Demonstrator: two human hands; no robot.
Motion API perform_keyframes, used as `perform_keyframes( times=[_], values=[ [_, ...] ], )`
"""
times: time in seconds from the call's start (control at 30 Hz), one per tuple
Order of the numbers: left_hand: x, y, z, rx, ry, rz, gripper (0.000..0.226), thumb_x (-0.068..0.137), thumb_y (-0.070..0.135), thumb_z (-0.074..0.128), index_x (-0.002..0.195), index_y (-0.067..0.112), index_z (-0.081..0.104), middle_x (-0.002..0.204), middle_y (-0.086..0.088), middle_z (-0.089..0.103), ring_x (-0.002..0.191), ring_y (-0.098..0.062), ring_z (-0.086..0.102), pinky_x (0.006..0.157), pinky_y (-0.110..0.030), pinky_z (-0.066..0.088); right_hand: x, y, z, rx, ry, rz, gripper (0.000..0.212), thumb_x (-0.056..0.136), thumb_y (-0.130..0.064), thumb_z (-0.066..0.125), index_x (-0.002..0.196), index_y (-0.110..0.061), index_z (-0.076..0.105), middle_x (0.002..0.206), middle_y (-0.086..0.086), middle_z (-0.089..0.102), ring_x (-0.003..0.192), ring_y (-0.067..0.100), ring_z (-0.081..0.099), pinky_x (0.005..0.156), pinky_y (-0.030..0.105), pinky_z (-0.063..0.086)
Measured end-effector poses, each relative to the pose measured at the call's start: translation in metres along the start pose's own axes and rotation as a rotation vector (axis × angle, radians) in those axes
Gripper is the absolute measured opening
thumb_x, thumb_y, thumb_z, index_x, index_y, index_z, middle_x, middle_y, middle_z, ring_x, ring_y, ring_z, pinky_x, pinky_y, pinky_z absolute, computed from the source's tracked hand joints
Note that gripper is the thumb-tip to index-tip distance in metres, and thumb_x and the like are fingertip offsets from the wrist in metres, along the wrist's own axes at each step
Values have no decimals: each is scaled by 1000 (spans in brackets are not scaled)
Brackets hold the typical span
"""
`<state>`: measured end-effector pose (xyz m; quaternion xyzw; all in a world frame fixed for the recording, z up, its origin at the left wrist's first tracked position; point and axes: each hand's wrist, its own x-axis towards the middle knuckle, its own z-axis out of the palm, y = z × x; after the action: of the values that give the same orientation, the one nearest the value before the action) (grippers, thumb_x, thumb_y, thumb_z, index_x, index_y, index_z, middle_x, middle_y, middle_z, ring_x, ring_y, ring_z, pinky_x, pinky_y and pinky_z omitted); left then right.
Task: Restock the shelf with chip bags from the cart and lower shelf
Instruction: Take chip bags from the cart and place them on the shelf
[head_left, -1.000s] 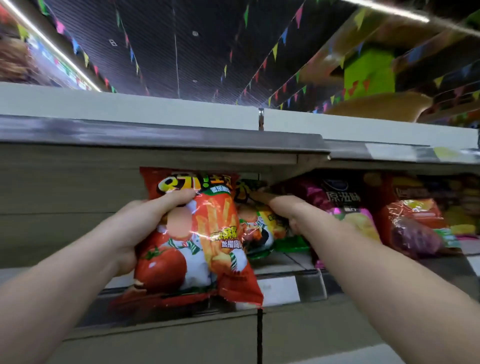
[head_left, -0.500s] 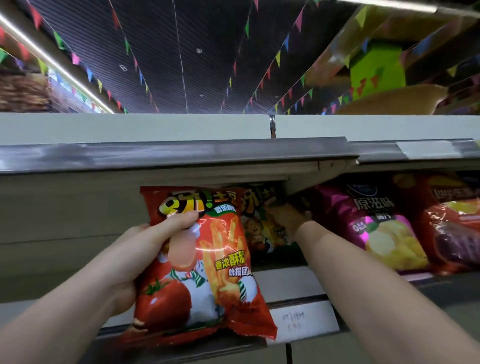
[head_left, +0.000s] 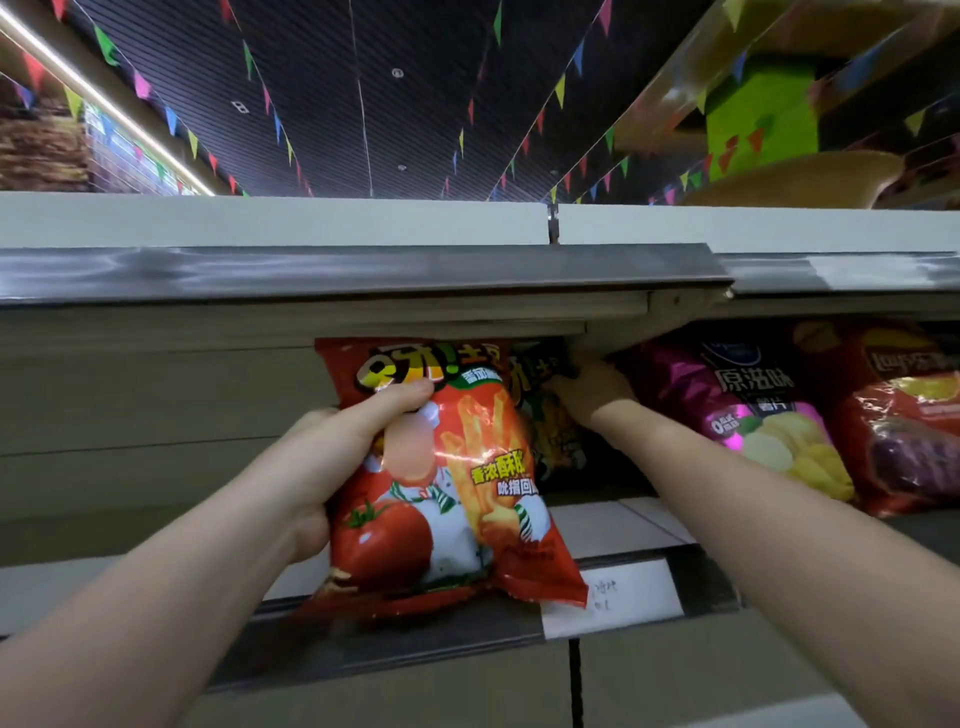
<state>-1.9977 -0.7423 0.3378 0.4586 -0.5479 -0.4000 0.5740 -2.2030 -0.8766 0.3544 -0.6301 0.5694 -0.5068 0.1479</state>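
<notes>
A: What is the left hand (head_left: 332, 457) doing?

B: It holds a red tomato chip bag (head_left: 447, 483) upright at the front edge of the shelf (head_left: 613, 525). The thumb lies across the upper front of the bag and the other fingers are behind it, so the grip is closed around the bag's left side.

A: Is the bag resting on the shelf?

B: Its lower part hangs in front of the shelf's front edge, overlapping the dark price rail (head_left: 395, 634) and the corner of a white price label (head_left: 613, 597). Its top reaches just under the grey shelf above (head_left: 363, 270). I cannot tell whether the bottom touches anything.

A: And the right hand (head_left: 589, 392)?

B: It reaches deeper into the shelf, to the right of the red bag, up near the underside of the upper shelf. The fingers sit on the top of a dark yellow-printed bag (head_left: 556, 441) standing behind the red one. They are in shadow, so I cannot tell whether that grip is pinching the bag or only touching it.

A: What else is on the shelf?

B: To the right of the right forearm stands a purple chip bag (head_left: 753, 410) printed with pale chips, and beside it, toward the shelf's right end, a red bag (head_left: 904, 426) cut off by the picture's edge.
</notes>
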Motion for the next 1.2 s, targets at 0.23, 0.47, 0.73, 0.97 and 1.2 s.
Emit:
perform_keyframes(
  times=[0.23, 0.47, 0.73, 0.97, 1.2],
  values=[
    [27, -2, 54, -74, 33, -56, 38, 76, 36, 75, 98, 6, 64, 86, -17, 72, 71, -30, 70, 75, -46, 58, -70, 8, -47, 362, -401, 61, 46, 92, -49, 47, 116, -12, 58, 107, 11, 66, 99, 27, 63, 85, 41, 52],
    [61, -22, 82, -32, -9, -120, 26, 83, 39, 69, 75, 16, 61, 66, -3, 61, 64, -19, 57, 62, -26, 48, -68, 31, -31, 255, -202, 66, 51, 84, -28, 68, 126, -8, 47, 111, 7, 61, 94, 19, 61, 79, 31, 54],
    [86, -25, 84, 70, -32, 61, 25, 83, 10, 70, 100, 17, 54, 90, -3, 64, 76, -17, 59, 62, -25, 48, -48, 44, -10, 144, -22, 26, 48, 90, -15, 58, 136, -15, 43, 122, 11, 58, 111, 27, 55, 98, 39, 45],
    [95, -35, 85, 170, -130, 87, 32, 87, 19, 66, 111, 26, 46, 110, 1, 61, 97, -22, 57, 89, -34, 47, -41, 52, -7, 4, -41, -32, 50, 94, -13, 50, 141, -18, 34, 129, 12, 52, 116, 27, 51, 87, 25, 39],
    [93, -39, 93, 153, -58, 102, 47, 88, 25, 65, 124, 30, 35, 111, 1, 56, 86, -17, 56, 69, -24, 46, -46, 51, -7, -65, -56, -49, 55, 94, -16, 48, 145, -17, 27, 122, 15, 55, 107, 26, 54, 80, 24, 38]
  ],
)
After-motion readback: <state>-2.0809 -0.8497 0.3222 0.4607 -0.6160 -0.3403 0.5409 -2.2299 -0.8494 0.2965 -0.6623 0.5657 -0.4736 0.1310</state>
